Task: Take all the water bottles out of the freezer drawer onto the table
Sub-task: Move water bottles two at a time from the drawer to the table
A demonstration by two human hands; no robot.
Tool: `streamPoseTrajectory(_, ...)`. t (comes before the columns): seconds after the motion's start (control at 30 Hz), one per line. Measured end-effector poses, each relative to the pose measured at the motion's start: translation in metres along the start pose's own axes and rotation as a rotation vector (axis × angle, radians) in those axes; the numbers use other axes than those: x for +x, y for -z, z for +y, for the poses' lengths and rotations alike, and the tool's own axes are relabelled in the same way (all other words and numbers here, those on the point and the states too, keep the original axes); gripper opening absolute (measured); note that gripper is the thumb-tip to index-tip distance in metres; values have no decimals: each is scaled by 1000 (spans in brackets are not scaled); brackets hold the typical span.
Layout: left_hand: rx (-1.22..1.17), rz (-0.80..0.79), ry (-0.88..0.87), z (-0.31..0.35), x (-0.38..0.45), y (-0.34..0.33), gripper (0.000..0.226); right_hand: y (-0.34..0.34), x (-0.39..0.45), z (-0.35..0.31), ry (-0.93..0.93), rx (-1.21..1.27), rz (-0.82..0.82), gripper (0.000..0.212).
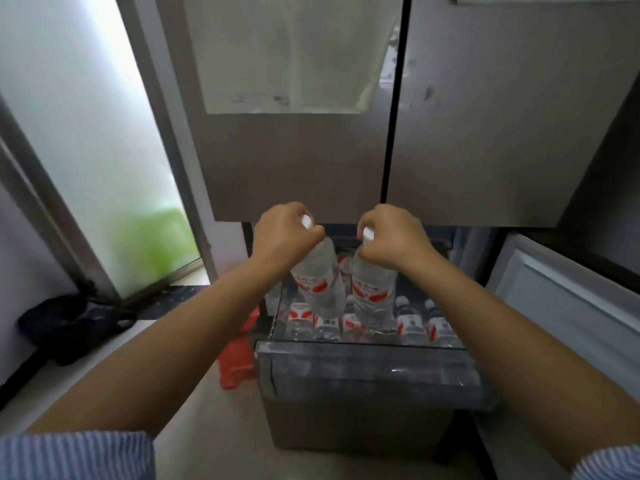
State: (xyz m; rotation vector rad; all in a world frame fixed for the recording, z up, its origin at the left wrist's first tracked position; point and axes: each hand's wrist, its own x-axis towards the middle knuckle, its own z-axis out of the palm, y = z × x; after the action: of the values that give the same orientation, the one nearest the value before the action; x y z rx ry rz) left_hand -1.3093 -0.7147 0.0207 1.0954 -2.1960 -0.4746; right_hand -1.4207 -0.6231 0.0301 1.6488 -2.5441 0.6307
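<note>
Your striped sleeves framed both hands: left hand and right hand each gripped a water bottle's neck above the freezer drawer.

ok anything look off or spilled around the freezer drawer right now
No spill or damage shows. The left hand and right hand each grip a water bottle by the neck above the open freezer drawer. The left bottle tilts; the right bottle hangs nearly upright. More bottles stand below.
</note>
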Motion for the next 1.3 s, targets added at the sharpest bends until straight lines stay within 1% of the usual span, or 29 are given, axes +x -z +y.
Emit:
streamPoseTrajectory(0.1,63,104,89,-11,-27,51,26,8,-14,-43,100,114,-37,14)
streamPoseTrajectory(0.17,107,144,150,-25,-50,87,27,10,-27,-78,176,178,-89,8)
streamPoseTrajectory(0.3,206,151,315,-65,-114,157,31,-2,-63,-158,367,253,-245,5)
streamPoseTrajectory(0.43,280,176,522,-119,-203,228,29,-29,-114,-249,563,235,-362,18)
streamPoseTrajectory(0.5,297,194,633,-146,-255,265,26,-42,-147,-298,677,233,-420,19)
streamPoseTrajectory(0.7,339,236,905,-218,-417,381,27,-80,-259,-451,924,243,-636,15)
streamPoseTrajectory(0.83,349,275,1047,-252,-498,442,28,-98,-322,-535,1008,346,-741,22)
streamPoseTrajectory(0.9,384,307,1102,-267,-533,473,27,-107,-352,-576,1061,387,-785,24)
streamPoseTrajectory(0.97,413,343,1156,-283,-563,502,27,-116,-379,-618,1109,409,-826,21)
streamPoseTrajectory(1.07,439,386,1246,-311,-601,537,26,-131,-414,-679,1193,421,-854,19)
streamPoseTrajectory(1.2,403,482,1367,-358,-642,582,25,-152,-444,-760,1310,408,-878,19)
streamPoseTrajectory(1.3,372,526,1426,-397,-665,613,26,-173,-455,-821,1398,402,-893,18)
